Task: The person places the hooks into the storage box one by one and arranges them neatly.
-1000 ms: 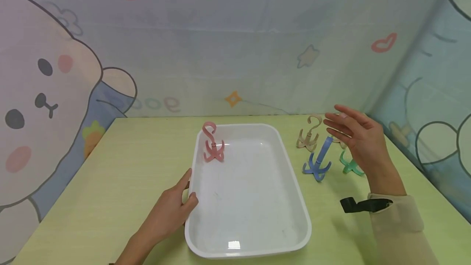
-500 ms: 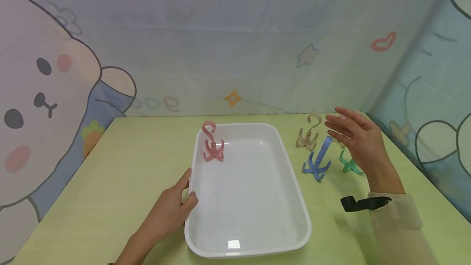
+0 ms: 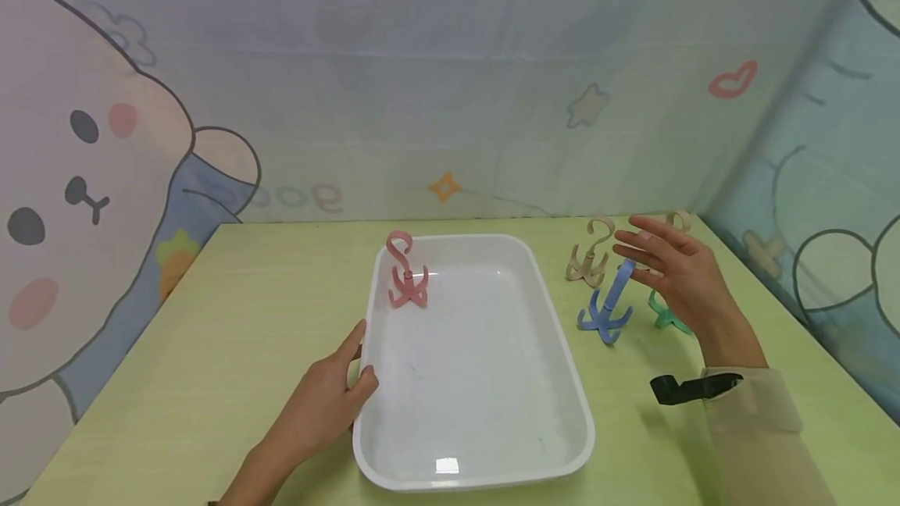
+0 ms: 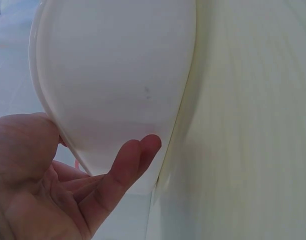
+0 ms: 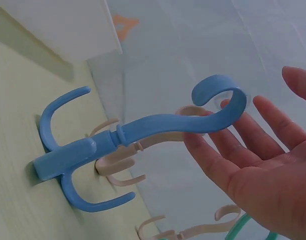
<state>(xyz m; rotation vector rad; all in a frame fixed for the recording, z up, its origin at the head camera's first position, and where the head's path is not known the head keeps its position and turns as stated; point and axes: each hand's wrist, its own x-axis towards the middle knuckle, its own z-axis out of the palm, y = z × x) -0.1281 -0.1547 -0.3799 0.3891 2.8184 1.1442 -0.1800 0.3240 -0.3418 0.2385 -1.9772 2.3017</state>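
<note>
My left hand [image 3: 316, 408] grips the left rim of a white rectangular tray [image 3: 478, 381], thumb over the rim and fingers along the outer wall [image 4: 118, 75]. Standing in the tray's far left corner is a pink rotating hanger hook [image 3: 408, 291] with several prongs. My right hand [image 3: 685, 279] is beside the top of a blue hanger hook [image 3: 605, 322], its fingers extended and spread. In the right wrist view, the fingers lie behind the curled end of the blue hook [image 5: 158, 122]; whether they touch it, I cannot tell.
Right of the tray, a beige hook [image 3: 586, 268] stands behind the blue one. A green hook [image 3: 668, 315] is partly covered by my right hand, and another beige hook [image 3: 678, 219] shows behind it. A printed cloth [image 3: 450, 100] hangs behind the table.
My right hand has lowered slightly toward the blue hook's top, uncovering the rear beige hook's curl. The left hand, tray and hooks stay put.
</note>
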